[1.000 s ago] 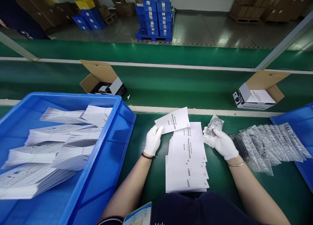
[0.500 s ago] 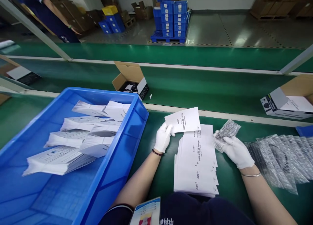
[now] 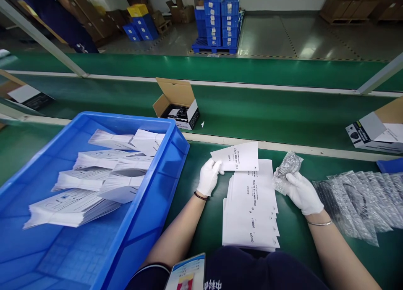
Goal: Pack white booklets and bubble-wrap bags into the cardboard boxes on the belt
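Gloved in white, my left hand [image 3: 208, 177] pinches the left edge of a printed leaflet [image 3: 241, 156], raised over the far end of a fanned stack of leaflets [image 3: 248, 206]. My right hand [image 3: 302, 193], also gloved, is closed on a small bubble-wrap packet [image 3: 289, 167] with something dark inside; the wrap hides what it is. To the right of that hand lies a row of overlapping bubble-wrap bags [image 3: 355, 201] with dark contents.
At left stands a blue crate [image 3: 178, 176] with several leaflet bundles [image 3: 75, 206]. Open boxes, one [image 3: 181, 107] near the middle and another [image 3: 374, 130] at right, sit on the green belt [image 3: 267, 113] beyond a pale rail. Another person [image 3: 67, 17] stands far left.
The open boxes on the belt have shifted right. The leaflet in my left hand has turned a little and come down slightly. My right hand keeps its hold on the packet.
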A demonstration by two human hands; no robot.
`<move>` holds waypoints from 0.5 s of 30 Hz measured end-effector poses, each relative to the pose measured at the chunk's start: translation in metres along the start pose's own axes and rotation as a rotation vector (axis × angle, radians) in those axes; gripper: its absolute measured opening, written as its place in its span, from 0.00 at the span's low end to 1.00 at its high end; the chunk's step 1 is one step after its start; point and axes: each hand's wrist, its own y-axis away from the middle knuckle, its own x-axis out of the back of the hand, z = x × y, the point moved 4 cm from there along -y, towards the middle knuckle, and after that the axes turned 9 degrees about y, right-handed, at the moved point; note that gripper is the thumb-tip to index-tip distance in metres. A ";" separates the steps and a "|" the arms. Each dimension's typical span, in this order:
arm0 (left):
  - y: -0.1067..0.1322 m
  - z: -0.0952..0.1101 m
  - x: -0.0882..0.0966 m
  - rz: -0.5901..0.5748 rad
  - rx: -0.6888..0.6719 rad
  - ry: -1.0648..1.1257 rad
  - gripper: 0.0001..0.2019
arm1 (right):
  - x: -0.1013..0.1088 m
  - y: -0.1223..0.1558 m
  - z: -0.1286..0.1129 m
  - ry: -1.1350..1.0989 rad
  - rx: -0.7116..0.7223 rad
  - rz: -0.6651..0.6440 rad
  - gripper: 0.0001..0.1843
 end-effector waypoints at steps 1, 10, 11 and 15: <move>0.000 0.000 0.000 0.003 -0.013 0.001 0.11 | -0.001 0.001 0.000 -0.004 -0.006 0.002 0.17; -0.005 -0.006 -0.005 -0.030 -0.023 0.045 0.13 | -0.006 0.008 -0.007 0.049 0.023 -0.015 0.20; -0.005 -0.005 -0.005 -0.031 -0.027 0.051 0.13 | -0.005 0.009 -0.008 0.067 0.048 -0.005 0.19; -0.006 0.000 -0.006 -0.018 -0.054 0.088 0.17 | -0.014 0.014 -0.020 0.192 0.149 -0.050 0.19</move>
